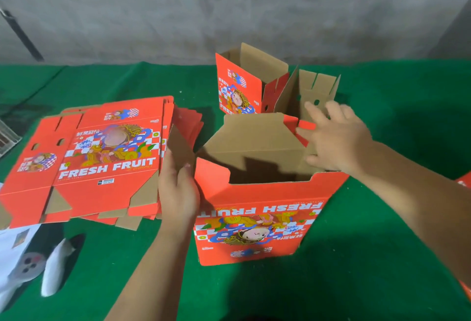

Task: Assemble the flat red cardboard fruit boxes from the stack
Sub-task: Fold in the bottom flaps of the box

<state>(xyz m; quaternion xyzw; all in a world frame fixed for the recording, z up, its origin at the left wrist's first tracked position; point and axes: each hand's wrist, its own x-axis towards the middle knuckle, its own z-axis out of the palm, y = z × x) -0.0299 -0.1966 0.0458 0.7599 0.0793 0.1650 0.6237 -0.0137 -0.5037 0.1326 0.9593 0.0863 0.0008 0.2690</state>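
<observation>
Left hand (178,190) gripping box (254,208) side flap, right hand (336,139) spread, pressing opposite flap

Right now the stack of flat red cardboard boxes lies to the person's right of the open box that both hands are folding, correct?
Not quite. The head view shows the stack of flat red cardboard boxes to the person's left of the open box; both hands, left and right, are on its flaps.
</observation>
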